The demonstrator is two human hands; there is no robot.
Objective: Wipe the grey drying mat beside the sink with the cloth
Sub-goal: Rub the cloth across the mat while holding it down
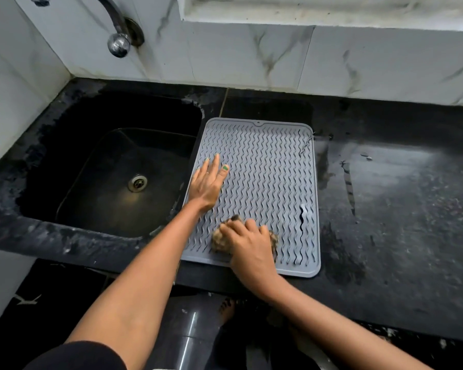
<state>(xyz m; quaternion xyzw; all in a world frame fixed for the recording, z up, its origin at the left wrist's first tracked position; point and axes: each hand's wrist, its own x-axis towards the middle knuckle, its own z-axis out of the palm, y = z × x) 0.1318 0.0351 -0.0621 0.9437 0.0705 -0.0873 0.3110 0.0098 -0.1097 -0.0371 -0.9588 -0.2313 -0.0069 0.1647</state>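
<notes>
Right hand curls round the bunched cloth at the grey drying mat's near edge; unwiped ribs stretch away lengthwise. Left hand presses flat, fingers together.

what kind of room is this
Most likely a home kitchen. A black sink is sunk into a dark stone counter under a chrome tap, with marble-look wall tiles behind. Beside the sink lies a ridged grey drying mat.
</notes>
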